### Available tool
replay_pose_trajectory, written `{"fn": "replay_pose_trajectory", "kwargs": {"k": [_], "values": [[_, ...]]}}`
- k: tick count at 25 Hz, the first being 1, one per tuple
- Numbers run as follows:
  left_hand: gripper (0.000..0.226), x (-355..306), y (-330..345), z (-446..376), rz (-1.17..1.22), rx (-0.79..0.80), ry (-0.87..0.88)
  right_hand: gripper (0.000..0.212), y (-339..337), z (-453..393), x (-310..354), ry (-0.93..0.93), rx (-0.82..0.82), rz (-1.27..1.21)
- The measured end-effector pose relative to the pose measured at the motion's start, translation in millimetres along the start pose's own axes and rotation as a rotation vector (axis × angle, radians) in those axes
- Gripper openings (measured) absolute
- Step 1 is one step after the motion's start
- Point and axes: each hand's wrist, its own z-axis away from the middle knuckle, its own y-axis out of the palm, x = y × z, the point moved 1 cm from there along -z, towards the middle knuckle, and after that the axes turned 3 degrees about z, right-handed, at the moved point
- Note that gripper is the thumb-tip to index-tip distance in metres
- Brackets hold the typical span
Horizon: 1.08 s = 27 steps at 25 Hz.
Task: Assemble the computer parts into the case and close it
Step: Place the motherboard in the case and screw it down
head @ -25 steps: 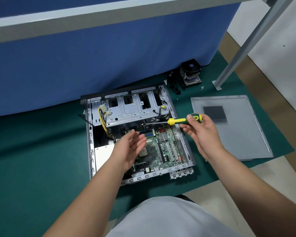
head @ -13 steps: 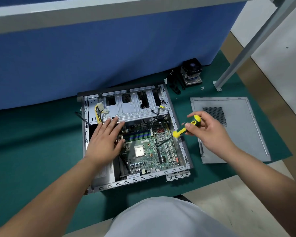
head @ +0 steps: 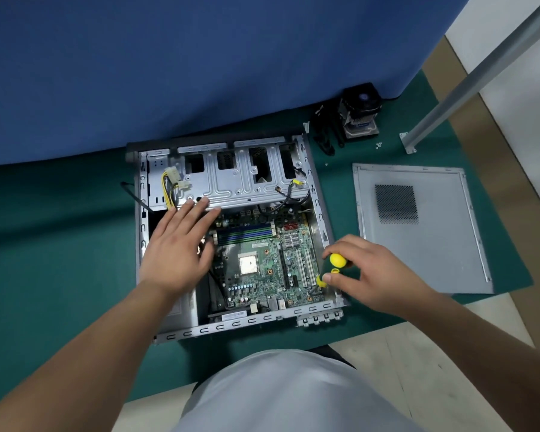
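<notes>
An open grey computer case (head: 231, 327) lies flat on a green mat. Inside it sits a green motherboard (head: 262, 263) with a bare CPU socket. My left hand (head: 178, 244) lies flat with straight fingers over the case's left side, fingertips on the metal drive cage (head: 243, 182). My right hand (head: 368, 272) grips a yellow and green screwdriver (head: 335, 265), held nearly upright over the motherboard's right edge; its tip is hidden. The grey side panel (head: 418, 244) lies to the right of the case.
A CPU cooler with a fan (head: 360, 113) and black brackets (head: 325, 135) lie behind the case by the blue partition. Small screws (head: 378, 145) sit near a metal table leg foot (head: 408, 142). The mat ends near my body, with pale floor beyond.
My right hand has swung the screwdriver from lying sideways to standing upright over the board's right edge. My left hand moved from the CPU area to the case's left side.
</notes>
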Motion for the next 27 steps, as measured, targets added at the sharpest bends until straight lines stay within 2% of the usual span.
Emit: {"fn": "replay_pose_trajectory", "kwargs": {"k": [27], "values": [[0.064, 0, 2, 0, 0.019, -0.012, -0.009, 0.032, 18, 8, 8, 0.014, 0.020, 0.056]]}}
